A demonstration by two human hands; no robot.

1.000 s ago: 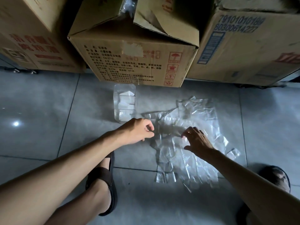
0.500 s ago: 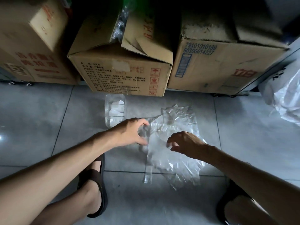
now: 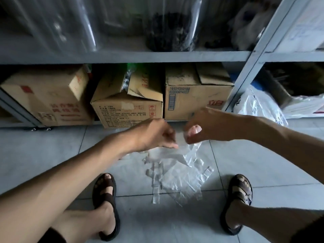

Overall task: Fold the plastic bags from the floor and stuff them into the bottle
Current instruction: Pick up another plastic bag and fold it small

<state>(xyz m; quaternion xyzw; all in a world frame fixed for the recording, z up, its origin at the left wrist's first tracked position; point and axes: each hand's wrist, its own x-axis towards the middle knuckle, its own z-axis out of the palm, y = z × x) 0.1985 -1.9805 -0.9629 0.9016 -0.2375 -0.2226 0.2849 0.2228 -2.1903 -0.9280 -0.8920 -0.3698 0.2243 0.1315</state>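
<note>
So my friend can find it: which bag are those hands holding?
Below the grey shelf, before the cardboard boxes, clear bags lie on the floor tiles between two sandals. This bag alone is lifted, pinched by the left hand and right hand.

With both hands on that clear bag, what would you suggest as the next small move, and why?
Probably lift the bag a little higher, free of the pile: the left hand and right hand seem to pinch its top edge, yet its lower part drapes onto that pile on the floor.
</note>
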